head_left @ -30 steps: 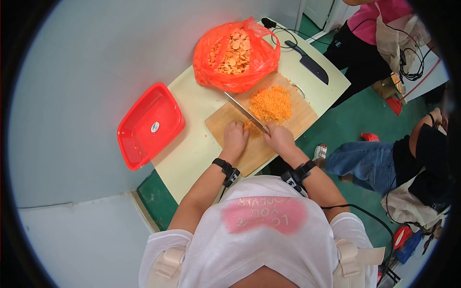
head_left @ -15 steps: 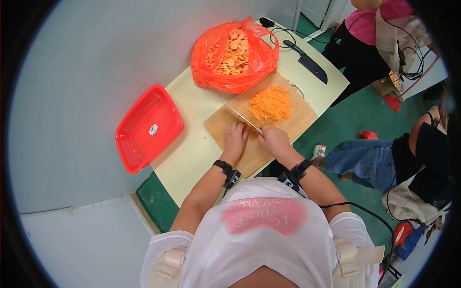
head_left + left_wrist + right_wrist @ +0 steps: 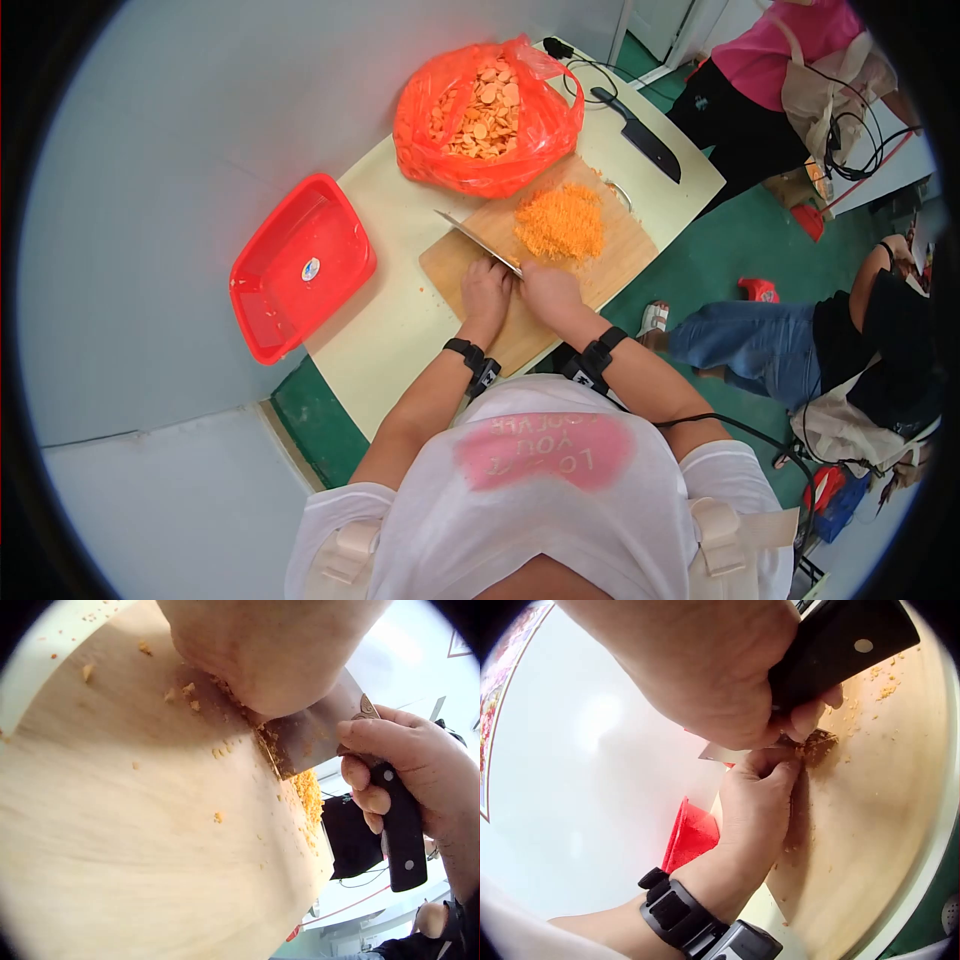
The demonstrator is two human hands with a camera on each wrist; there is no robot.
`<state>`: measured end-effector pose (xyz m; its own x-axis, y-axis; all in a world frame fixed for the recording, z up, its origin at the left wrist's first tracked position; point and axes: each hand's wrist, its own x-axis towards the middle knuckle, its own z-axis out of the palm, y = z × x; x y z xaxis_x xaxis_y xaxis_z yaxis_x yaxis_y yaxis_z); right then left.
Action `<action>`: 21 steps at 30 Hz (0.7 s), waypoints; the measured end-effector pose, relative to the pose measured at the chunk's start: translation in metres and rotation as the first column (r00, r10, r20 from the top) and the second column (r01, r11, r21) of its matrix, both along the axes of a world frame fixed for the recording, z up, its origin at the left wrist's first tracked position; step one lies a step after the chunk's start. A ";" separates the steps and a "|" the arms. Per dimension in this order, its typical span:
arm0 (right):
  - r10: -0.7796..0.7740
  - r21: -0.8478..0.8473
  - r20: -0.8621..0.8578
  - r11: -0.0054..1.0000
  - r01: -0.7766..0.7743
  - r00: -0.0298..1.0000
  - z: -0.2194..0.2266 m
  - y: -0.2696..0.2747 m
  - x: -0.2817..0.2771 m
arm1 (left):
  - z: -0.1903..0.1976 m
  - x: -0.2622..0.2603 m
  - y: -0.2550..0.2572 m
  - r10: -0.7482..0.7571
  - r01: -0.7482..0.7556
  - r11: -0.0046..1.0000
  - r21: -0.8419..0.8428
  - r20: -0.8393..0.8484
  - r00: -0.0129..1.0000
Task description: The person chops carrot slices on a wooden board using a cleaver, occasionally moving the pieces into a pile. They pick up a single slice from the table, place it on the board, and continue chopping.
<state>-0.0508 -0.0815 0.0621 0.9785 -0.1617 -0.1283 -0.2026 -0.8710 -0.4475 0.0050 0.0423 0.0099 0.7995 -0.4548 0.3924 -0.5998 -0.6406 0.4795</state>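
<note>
My right hand (image 3: pixel 551 296) grips the black handle (image 3: pixel 403 832) of a broad-bladed knife (image 3: pixel 480 244) over the wooden board (image 3: pixel 515 330). My left hand (image 3: pixel 486 296) rests on the board right beside the blade, and in the right wrist view its fingers (image 3: pixel 774 766) are bent close against the steel. Whether they hold a piece is hidden. Small orange crumbs stick to the blade (image 3: pixel 313 742) and lie along its edge. A heap of finely chopped orange bits (image 3: pixel 560 222) sits on the board's far side.
A red plastic bag (image 3: pixel 415 150) of orange slices stands behind the board. At the left is a red basin (image 3: pixel 330 255); a second, black-bladed knife (image 3: pixel 648 145) lies at the table's far right, near a cable. Two people are to the right.
My right hand and the knife have shifted left, closer to my left hand, which has barely moved. At the top right, the person in pink has shifted position.
</note>
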 end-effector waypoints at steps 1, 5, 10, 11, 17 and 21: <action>-0.002 -0.008 0.028 1.000 0.002 1.000 -0.003 -0.001 0.003 | -0.001 0.001 0.000 -0.005 0.005 1.000 -0.002 0.007 1.000; 0.025 -0.005 0.063 1.000 -0.025 0.998 -0.001 -0.005 -0.004 | -0.004 0.002 -0.001 0.018 -0.018 1.000 -0.006 0.023 1.000; 0.028 0.013 0.052 0.999 -0.029 0.998 0.010 -0.004 -0.011 | -0.004 -0.001 -0.004 0.054 -0.054 0.999 0.009 -0.061 0.997; 0.023 0.014 0.051 1.000 -0.024 0.998 0.006 -0.003 -0.010 | -0.006 -0.001 -0.004 0.049 -0.048 0.999 0.010 -0.063 0.997; 0.027 -0.004 0.011 1.000 -0.027 1.000 -0.001 0.006 -0.003 | -0.009 0.000 0.001 0.054 -0.053 0.998 0.040 -0.047 0.997; 0.014 0.009 0.042 1.000 -0.015 0.999 -0.001 -0.002 -0.008 | 0.002 -0.004 -0.002 0.044 -0.044 0.999 0.001 -0.025 0.999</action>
<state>-0.0591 -0.0836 0.0614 0.9853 -0.1466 -0.0882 -0.1709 -0.8696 -0.4632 0.0009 0.0407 0.0118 0.8285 -0.4188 0.3718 -0.5585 -0.6663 0.4941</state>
